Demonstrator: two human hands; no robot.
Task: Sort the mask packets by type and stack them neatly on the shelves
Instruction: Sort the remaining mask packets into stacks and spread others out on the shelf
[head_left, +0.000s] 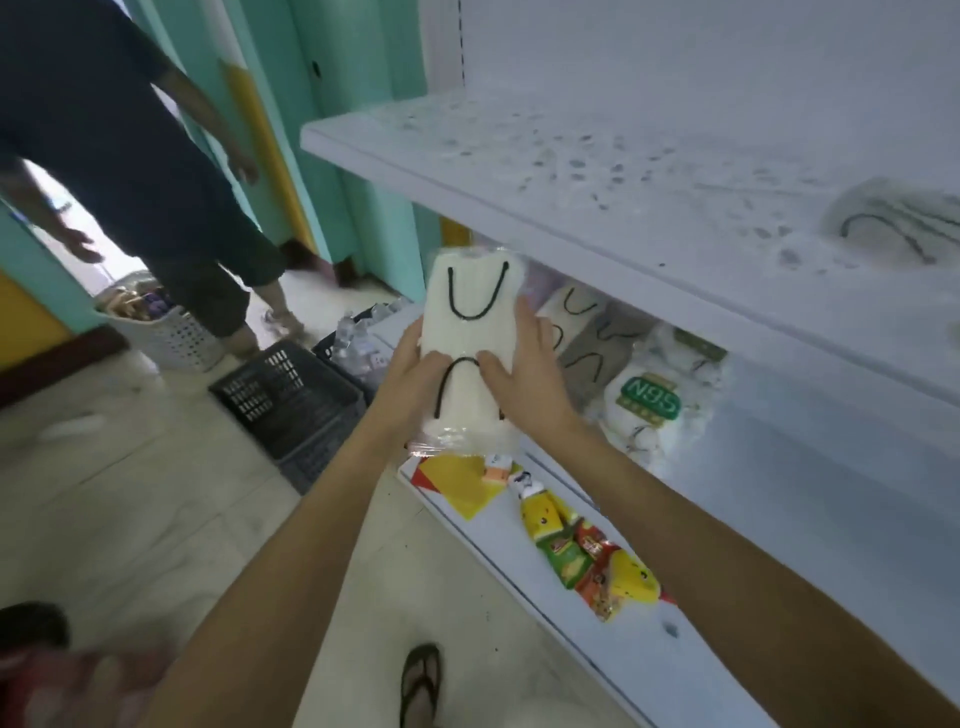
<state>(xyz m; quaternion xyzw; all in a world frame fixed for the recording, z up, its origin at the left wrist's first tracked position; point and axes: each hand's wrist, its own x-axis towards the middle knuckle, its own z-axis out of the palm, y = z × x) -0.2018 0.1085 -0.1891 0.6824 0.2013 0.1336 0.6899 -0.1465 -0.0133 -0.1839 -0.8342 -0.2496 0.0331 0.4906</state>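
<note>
A clear packet of white masks with black ear loops (470, 332) is held upright in front of the white shelving. My left hand (410, 379) grips its left edge and my right hand (524, 374) grips its right edge, thumbs on the front. On the middle shelf (810, 467) behind it stand similar white mask packets (571, 312), grey mask packets (597, 348) and white N95 packets (652, 400). One more mask packet (893, 223) lies on the dusty upper shelf (519, 171) at the right.
Snack packets (587, 556) and a red-yellow card (462, 483) lie on the bottom shelf. A black crate (291, 395) and a white basket (171, 332) sit on the floor at left, with another person (130, 156) standing beyond them. A sandal (418, 680) is below.
</note>
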